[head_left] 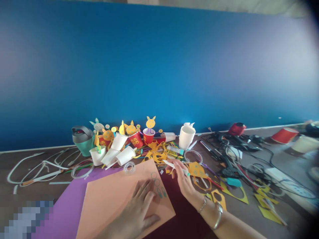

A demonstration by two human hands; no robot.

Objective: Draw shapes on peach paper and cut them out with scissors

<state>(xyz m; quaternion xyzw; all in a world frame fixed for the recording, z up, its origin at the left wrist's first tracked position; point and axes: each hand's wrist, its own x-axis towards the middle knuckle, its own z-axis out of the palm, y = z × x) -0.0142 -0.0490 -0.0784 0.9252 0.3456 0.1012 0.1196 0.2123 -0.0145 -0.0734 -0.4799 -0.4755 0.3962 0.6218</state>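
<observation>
At left on the table (37, 190), purple paper (63, 199), partly covered by the peach sheet (107, 192). Probably light and thin, stiff enough to lie flat but easily creased by a hard pinch; best taken by the bare left edge, clear of the drawing, with a broad, gentle grip. Across the sheet's lower right part, left hand (138, 207) laid palm down, thumb apart from the fingers, pinching nothing. Just right of those fingers, green outlines (160, 192), perhaps liable to smear if rubbed. Past the sheet's right edge, above dark red paper (184, 219), right hand (183, 182) closed around a white pen (170, 164), green end on the right. Likely light, rigid, smooth, slightly slippery; best held low on the barrel. Farther right, yellow scraps (267, 213), likely flimsy and quick to tear.
</observation>
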